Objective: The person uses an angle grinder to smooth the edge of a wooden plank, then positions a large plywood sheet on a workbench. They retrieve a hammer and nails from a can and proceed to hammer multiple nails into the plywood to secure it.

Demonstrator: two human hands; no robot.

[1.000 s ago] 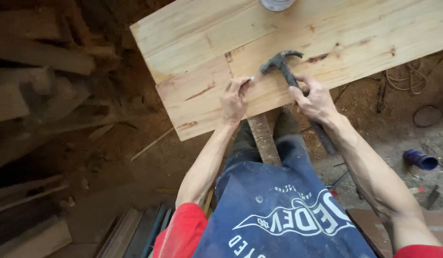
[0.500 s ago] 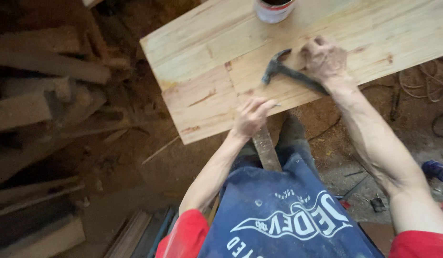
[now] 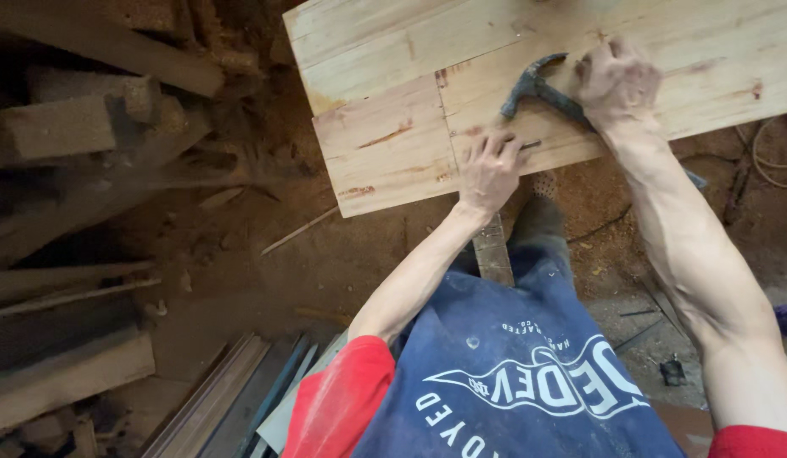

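While the left hand [image 3: 488, 170] rests on the pale, knotty wooden panel [image 3: 385, 68], its fingers pinched together on a thin dark nail [image 3: 529, 145] lying almost flat near the front edge, the right hand [image 3: 618, 80] is wrapped tight around the handle of a dark steel claw hammer [image 3: 533, 85], head lifted just above the boards. This looks like the setting stage of nailing: the nail seems not yet started, so the next blow likely calls for standing it up and a light, well-aimed tap. The panel is smooth, jointed planks with reddish streaks; below lie sawdust-covered ground [image 3: 342, 254] and rough grey timber offcuts [image 3: 62, 127].
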